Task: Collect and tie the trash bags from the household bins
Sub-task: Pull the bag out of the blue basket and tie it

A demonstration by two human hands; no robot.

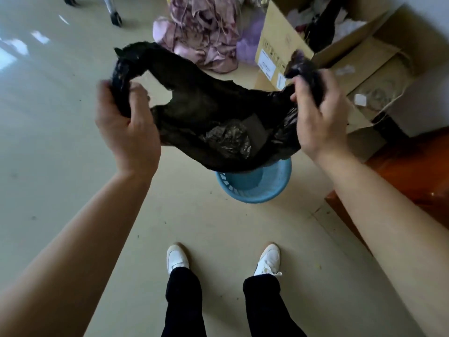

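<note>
A black trash bag (pixel 209 110) hangs stretched between both hands, above a small blue bin (pixel 262 188) on the floor. My left hand (pixel 126 127) is closed around the bag's left handle. My right hand (pixel 320 117) grips the bunched right handle. The bag's mouth gapes open toward me, with crumpled dark plastic and a flat dark piece visible inside. The bag's bottom hides most of the bin's opening.
An open cardboard box (pixel 286 40) with clothes stands at the back right, a second box (pixel 379 76) beside it. A heap of pink cloth (pixel 201 32) lies behind the bag. Chair legs with a caster (pixel 116 19) are at the top left. My feet (pixel 177 259) stand on the beige floor.
</note>
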